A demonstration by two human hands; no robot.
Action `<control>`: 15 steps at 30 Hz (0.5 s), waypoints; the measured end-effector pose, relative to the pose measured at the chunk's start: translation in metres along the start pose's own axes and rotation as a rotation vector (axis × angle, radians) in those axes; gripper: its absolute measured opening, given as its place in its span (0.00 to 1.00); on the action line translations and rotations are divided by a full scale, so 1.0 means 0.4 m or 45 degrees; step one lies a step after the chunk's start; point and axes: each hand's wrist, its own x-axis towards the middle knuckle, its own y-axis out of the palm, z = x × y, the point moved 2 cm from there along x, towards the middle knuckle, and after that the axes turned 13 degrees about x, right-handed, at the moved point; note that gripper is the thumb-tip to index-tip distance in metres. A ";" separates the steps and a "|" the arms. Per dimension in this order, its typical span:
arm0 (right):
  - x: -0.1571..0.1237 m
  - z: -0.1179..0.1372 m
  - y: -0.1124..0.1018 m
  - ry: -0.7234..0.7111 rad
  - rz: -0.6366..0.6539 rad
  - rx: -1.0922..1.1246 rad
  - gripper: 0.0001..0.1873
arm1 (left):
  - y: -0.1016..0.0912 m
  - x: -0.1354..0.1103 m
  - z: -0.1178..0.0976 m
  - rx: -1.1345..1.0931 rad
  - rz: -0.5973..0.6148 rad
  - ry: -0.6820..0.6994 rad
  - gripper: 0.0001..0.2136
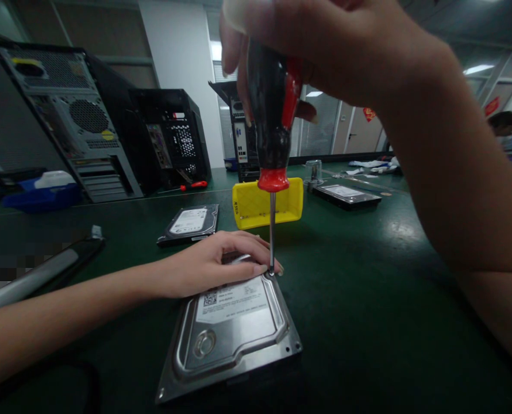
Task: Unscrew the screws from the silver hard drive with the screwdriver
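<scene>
A silver hard drive lies label-up on the green table, close in front of me. My left hand rests across its far end and holds it, thumb on the lid and fingertips by the far right corner. My right hand is wrapped from above round the black and red handle of a screwdriver. The shaft stands upright, its tip on a screw at that corner, close beside the left fingertips. Part of the drive's label is hidden under my left hand.
Behind stand a yellow tray with small screws and two more hard drives. Opened computer cases line the back left, near a small red screwdriver and a blue bin. A clear cup sits behind right.
</scene>
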 end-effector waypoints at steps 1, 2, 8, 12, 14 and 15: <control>0.001 0.000 0.000 0.000 0.003 -0.014 0.27 | 0.000 0.000 0.000 0.001 -0.001 -0.001 0.10; 0.001 -0.002 0.000 -0.004 0.008 -0.027 0.27 | 0.000 0.000 0.001 0.001 -0.003 -0.004 0.10; 0.002 -0.016 0.004 -0.035 0.015 -0.034 0.27 | 0.002 0.001 0.005 -0.011 0.003 -0.007 0.10; 0.002 -0.017 -0.001 -0.067 0.002 -0.024 0.26 | 0.003 0.003 0.003 -0.011 0.000 -0.004 0.10; 0.001 -0.013 -0.001 -0.110 0.023 -0.029 0.27 | 0.002 0.003 0.001 -0.009 0.002 -0.004 0.10; 0.000 -0.012 -0.001 -0.127 0.031 -0.039 0.28 | 0.001 0.003 0.001 -0.010 0.001 -0.006 0.10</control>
